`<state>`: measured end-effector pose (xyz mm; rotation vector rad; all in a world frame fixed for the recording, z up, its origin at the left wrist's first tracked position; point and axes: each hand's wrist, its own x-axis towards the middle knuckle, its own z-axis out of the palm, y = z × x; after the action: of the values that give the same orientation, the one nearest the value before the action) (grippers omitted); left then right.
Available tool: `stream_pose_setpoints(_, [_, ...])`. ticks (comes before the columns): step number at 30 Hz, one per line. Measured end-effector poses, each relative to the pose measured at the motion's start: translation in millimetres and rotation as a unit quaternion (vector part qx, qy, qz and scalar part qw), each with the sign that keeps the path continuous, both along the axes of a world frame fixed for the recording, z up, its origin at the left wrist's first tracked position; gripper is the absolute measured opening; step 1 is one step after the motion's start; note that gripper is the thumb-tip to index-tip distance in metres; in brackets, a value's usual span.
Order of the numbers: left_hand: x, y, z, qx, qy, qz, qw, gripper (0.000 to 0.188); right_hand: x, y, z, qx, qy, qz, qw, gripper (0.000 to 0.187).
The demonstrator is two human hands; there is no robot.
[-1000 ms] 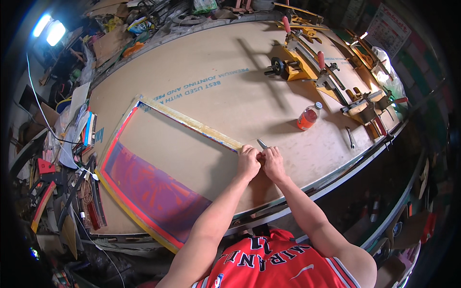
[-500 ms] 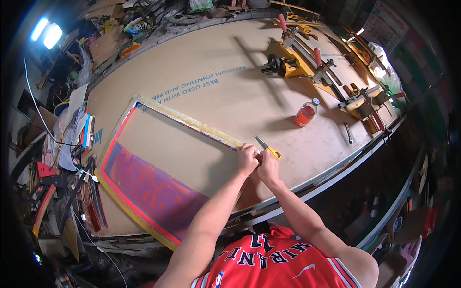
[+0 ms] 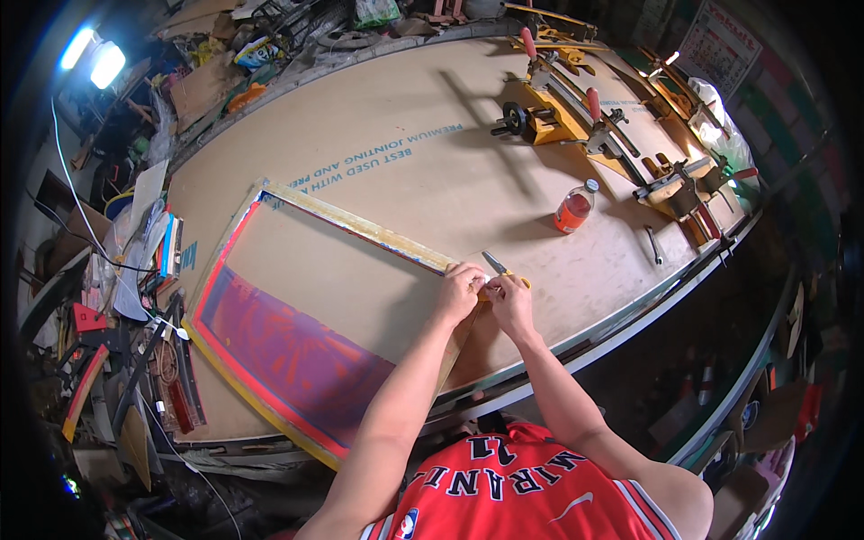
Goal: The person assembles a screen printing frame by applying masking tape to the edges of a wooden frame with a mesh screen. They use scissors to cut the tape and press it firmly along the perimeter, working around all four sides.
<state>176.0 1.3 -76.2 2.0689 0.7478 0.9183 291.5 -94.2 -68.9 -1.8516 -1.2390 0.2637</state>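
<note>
A wooden screen-printing frame lies on the board, its inner edge partly pink-red. Purple-and-orange mesh spans its nearer part, while bare board shows through the farther part. At the frame's right corner, my left hand is closed with bent, pinching fingers. My right hand is closed close beside it, thumb and fingers pressed together. A small whitish bit shows between the fingertips; its kind is too small to tell. Just beyond lie scissors, their yellow handles partly hidden by my right hand.
A bottle of red-orange drink stands on the large tan board. To its right lie a wrench and several yellow-and-black clamp-like metal fixtures. Piled tools and scraps crowd the left side, with a loose white cable.
My hands have drawn slightly apart, the right one shifting a little right, and the whitish bit now shows between them. The frame and scissors appear almost unmoved.
</note>
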Motion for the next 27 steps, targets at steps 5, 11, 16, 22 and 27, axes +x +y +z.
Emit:
stream_pose_setpoints(5, [5.1,-8.5,-4.2,0.004,0.003,0.032,0.999,0.010,-13.9,3.7,-6.5,0.045,0.035,-0.059,0.997,0.007])
stream_pose_setpoints(11, [3.7,-7.6,-12.9,0.060,-0.022,0.037,0.997,0.008,-29.4,7.8,-18.6,0.090,0.013,-0.115,0.989,0.004])
stream_pose_setpoints(16, [10.2,-5.7,-22.4,0.093,0.007,0.039,0.995,0.009,-36.3,14.4,-23.0,0.100,-0.016,-0.147,0.984,0.009])
stream_pose_setpoints(22, [14.0,-0.6,-34.1,0.110,0.017,0.040,0.993,0.012,-33.4,13.2,-18.5,0.080,-0.033,-0.131,0.988,0.012])
stream_pose_setpoints(27, [12.1,-2.3,-35.1,0.125,0.010,0.049,0.991,0.012,-28.3,5.1,-20.6,0.064,-0.016,-0.084,0.994,0.014])
